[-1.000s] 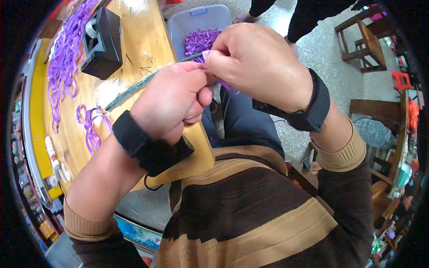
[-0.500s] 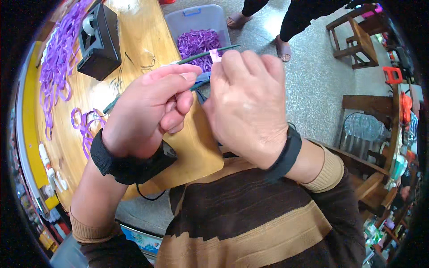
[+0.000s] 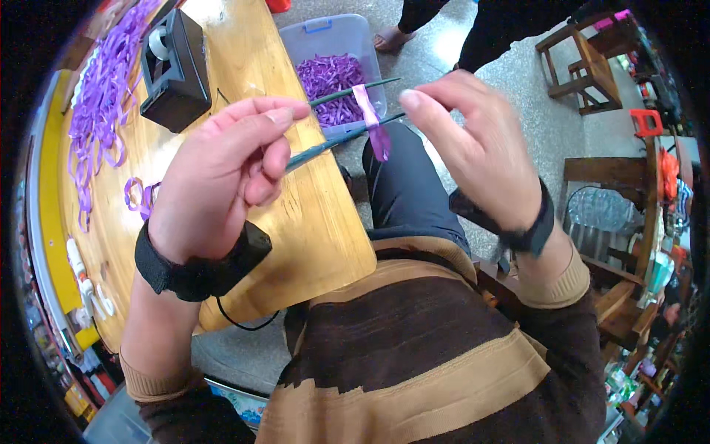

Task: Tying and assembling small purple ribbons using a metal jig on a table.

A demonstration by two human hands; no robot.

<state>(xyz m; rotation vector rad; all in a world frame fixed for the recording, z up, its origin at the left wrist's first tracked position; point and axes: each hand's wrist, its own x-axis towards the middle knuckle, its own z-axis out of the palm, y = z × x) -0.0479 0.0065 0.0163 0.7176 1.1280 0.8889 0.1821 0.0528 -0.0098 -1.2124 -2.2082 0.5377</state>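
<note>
My left hand [image 3: 229, 159] is above the table, its fingers closed round a pair of slim dark green rods [image 3: 325, 146]. The rods point right, and their tips spread apart. Across them near the tips is a short purple ribbon [image 3: 373, 122], its lower end hanging beneath the lower rod. My right hand [image 3: 477, 137] is apart from the ribbon, to the right of the tips. Its thumb is stretched out, the other fingers are partly bent and slightly blurred, and nothing shows in it. Both wrists carry black bands.
A clear bin [image 3: 370, 44] with many purple ribbon pieces stands beyond the wooden table [image 3: 325, 244]. On the table are a black tape dispenser [image 3: 177, 81], long purple ribbons [image 3: 111, 96] and a glue gun [image 3: 80, 270]. Another person's legs [image 3: 503, 29] are behind the bin; wooden stools are at right.
My right hand has moved right, away from the rods, leaving the purple ribbon across them in view. My left hand has shifted slightly left with the rods.
</note>
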